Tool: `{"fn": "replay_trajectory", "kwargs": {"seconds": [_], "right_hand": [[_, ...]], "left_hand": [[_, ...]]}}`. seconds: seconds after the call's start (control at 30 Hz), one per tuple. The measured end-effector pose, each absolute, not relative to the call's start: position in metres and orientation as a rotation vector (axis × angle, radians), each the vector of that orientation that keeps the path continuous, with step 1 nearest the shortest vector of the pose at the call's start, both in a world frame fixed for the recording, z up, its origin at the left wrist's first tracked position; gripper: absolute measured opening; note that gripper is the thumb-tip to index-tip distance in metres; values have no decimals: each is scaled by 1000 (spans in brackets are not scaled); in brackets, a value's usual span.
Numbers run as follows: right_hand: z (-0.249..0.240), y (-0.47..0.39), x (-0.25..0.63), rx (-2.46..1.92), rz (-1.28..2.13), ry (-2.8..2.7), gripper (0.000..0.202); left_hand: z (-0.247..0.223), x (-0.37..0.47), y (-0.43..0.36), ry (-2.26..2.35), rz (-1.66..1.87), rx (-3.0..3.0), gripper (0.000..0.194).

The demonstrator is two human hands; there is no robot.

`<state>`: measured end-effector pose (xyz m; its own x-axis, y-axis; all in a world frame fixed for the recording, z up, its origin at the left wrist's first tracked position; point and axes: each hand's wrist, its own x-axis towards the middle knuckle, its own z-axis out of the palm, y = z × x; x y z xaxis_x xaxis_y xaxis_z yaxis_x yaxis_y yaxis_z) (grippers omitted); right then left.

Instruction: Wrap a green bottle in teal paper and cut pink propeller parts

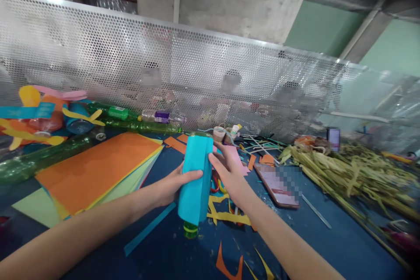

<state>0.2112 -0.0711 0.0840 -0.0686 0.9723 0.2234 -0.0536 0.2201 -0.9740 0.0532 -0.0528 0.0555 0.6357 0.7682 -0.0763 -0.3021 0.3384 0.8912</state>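
A green plastic bottle (190, 229) is wrapped in bright blue paper (197, 188), its neck pointing toward me and downward. My left hand (175, 183) grips the wrapped bottle from the left, the thumb lying across the paper. Against the right side of the paper, my right hand (229, 173) presses with its fingertips near the far end, fingers partly bent. Beneath and beside the bottle lie yellow paper cutouts (229, 217). A narrow blue paper strip (149, 229) rests on the table left of the neck.
Stacked coloured paper sheets (101, 170) lie at left, near green bottles (42, 162) and decorated bottle crafts (49, 113). A phone (278, 188), a clear stick (316, 212) and dried husks (344, 170) occupy the right. Behind stands a perforated metal screen (197, 70), with people beyond.
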Motion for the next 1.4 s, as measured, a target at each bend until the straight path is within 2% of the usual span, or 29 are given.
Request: {"fn": "replay_trajectory", "kwargs": {"seconds": [0.37, 0.8, 0.97, 1.07, 1.17, 1.27, 1.4], "right_hand": [[85, -66, 218, -904, 892, -1536, 37], [82, -71, 217, -947, 742, -1635, 52], [82, -74, 215, -1107, 678, -1689, 46], [82, -74, 216, -1176, 778, -1669, 53], [80, -78, 214, -1155, 876, -1734, 71], [74, -84, 207, -1159, 758, -1886, 87], [65, -86, 199, -1217, 504, -1936, 76]], "left_hand": [[53, 55, -52, 502, 737, 1186, 74], [60, 55, -54, 482, 710, 1169, 60], [63, 55, -55, 467, 783, 1051, 55], [65, 54, -50, 499, 909, 956, 50], [66, 52, -42, 544, 1069, 894, 44], [63, 53, -38, 590, 1169, 833, 42], [60, 55, -39, 587, 1273, 829, 46]]}}
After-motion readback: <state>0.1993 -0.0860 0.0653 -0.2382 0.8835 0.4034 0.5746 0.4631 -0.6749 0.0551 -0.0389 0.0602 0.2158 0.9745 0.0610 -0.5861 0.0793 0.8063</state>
